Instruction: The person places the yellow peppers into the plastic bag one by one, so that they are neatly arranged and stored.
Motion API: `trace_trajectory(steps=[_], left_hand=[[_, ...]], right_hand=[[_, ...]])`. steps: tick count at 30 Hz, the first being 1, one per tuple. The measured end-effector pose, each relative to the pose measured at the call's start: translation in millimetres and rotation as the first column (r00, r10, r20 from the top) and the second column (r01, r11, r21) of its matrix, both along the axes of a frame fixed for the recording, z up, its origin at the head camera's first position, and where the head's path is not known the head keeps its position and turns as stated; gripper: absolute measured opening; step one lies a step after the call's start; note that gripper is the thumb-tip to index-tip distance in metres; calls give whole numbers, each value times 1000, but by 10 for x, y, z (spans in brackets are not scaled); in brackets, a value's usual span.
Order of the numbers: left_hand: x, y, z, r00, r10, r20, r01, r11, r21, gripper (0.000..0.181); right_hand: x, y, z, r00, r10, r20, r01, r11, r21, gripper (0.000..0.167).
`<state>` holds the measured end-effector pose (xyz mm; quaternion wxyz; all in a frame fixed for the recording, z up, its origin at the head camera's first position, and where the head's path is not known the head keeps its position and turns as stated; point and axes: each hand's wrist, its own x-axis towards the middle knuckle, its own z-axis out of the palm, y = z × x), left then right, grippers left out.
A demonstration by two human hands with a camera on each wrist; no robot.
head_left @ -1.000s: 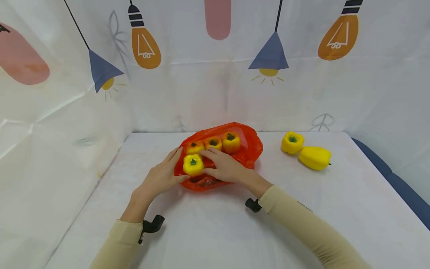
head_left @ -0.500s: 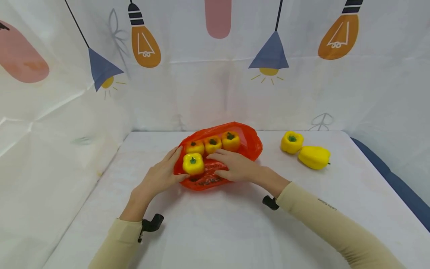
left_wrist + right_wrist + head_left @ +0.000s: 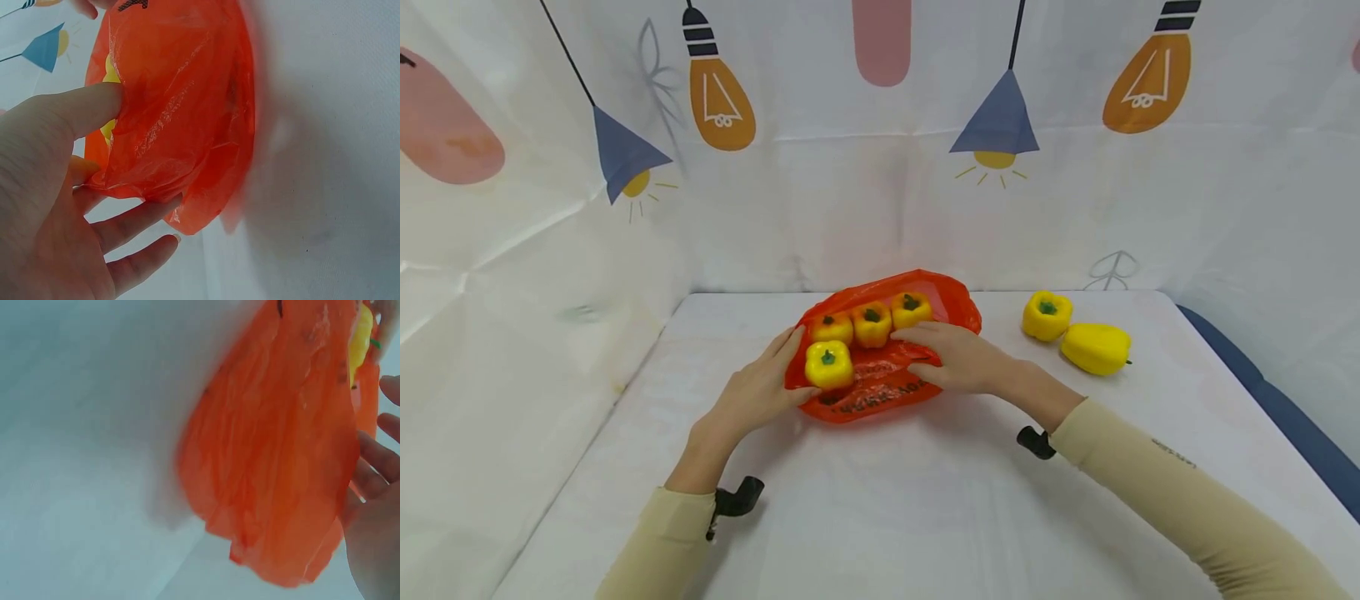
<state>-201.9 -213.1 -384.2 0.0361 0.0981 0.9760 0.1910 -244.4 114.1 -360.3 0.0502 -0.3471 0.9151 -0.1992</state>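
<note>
A red plastic bag lies mouth-up on the white table, with three peppers in a row at its back. In front of them, a bright yellow pepper sits inside the left end, stem up. My left hand grips the bag's left end, thumb at the front rim and fingers at the back; the left wrist view shows the thumb on the bag's edge. Over the bag's right part is my right hand, fingers loosely spread and no pepper between them. In the right wrist view its fingers overlap the rim.
Two more yellow peppers lie at the table's back right, one stem up and one on its side. A patterned white cloth hangs behind the table. Something dark blue stands beyond the right edge.
My right hand has left the front yellow pepper and moved right across the bag. The front pepper stays in the bag's left end, and my left hand has hardly moved.
</note>
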Motion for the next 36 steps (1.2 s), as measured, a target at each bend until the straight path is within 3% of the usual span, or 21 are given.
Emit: trace_trajectory(steps=[12,22,31,36], left_hand=[[15,-4,15,1000,4,5,-4,1000,-4,101],[17,-2,34,1000,-1,1,1,1000,-5,100],[9,-5,20,1000,-4,-14,4,1000,-2,100],[6,-5,25,1000,-2,-6,2,1000,10,102]], right_hand=[[-41,328,57,993,-16,-114,14,1000,-15,46],[-157,623,102,976,-83,-202,77,996,-36,43],[-236,803,112,935,-131,-330,94,987,-127,35],[-255,893,119,927,-166,-337,124,982,-142,36]])
